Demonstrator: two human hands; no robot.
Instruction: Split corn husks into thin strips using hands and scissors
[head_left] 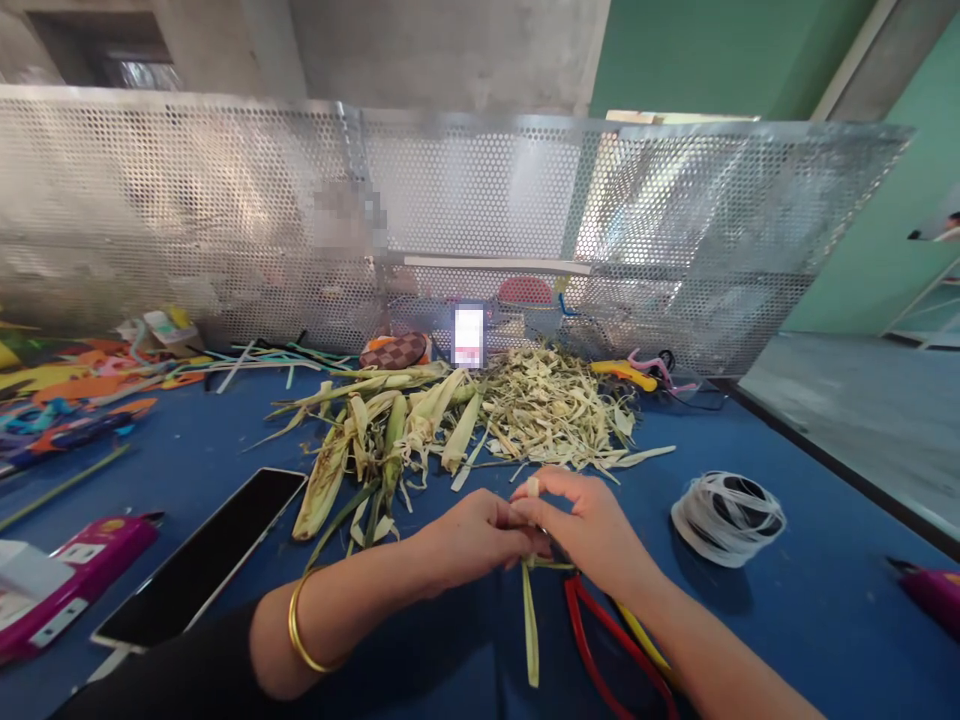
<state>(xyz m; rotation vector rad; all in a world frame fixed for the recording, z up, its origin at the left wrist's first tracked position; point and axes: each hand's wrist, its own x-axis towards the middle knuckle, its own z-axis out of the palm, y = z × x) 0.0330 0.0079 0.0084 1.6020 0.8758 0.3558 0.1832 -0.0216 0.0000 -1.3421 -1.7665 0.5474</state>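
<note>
My left hand (484, 535) and my right hand (574, 515) meet in front of me, fingers pinched together. Between them runs a narrow pale-green strip of corn husk (530, 625); one end hangs down below the fingers and a short tip sticks up above them. Exactly where each finger presses on it is hidden. Below my right hand lies a tool with red and yellow handles (615, 650), its head out of sight. Just beyond my hands are whole corn husks (394, 430) and a heap of shredded husk pieces (551, 405).
A roll of white twine (727, 518) sits at the right. To the left are a phone (206, 550) and a purple power strip (82, 575). Coloured craft pieces (82, 380) cover the far left. A perforated metal screen (465, 190) stands along the back; yellow-handled scissors (624, 374) lie near it.
</note>
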